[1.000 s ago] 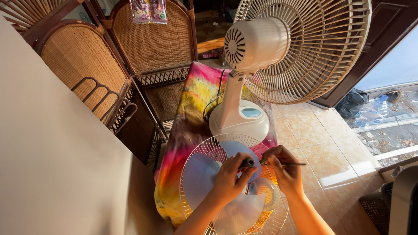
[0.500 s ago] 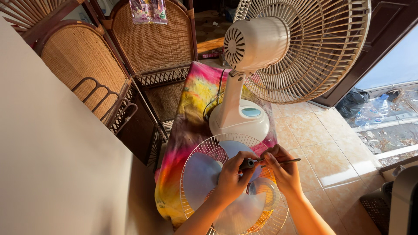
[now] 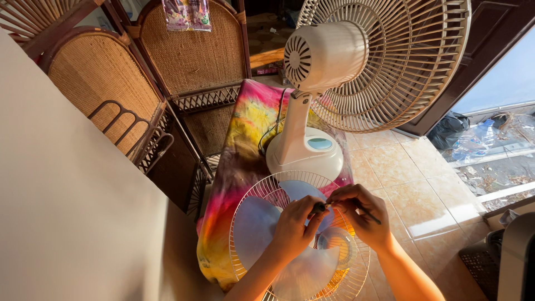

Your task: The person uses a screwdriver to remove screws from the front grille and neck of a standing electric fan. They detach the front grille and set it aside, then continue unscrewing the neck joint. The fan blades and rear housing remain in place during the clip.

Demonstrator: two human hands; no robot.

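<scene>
The thin tool (image 3: 368, 214) has tilted downward; pale translucent blade (image 3: 262, 223) inside wire guard (image 3: 242, 195).

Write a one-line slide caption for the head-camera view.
Left hand and right hand work a slim tool over a blue fan blade in a wire grille, beside a cream desk fan.

I see home interior: brown woven-rattan chairs (image 3: 106, 83), beige glossy floor tiles (image 3: 412, 195), dark wooden door frame (image 3: 473, 61), tie-dye cloth-covered table (image 3: 245, 145), cream pedestal fan (image 3: 356, 61).
</scene>
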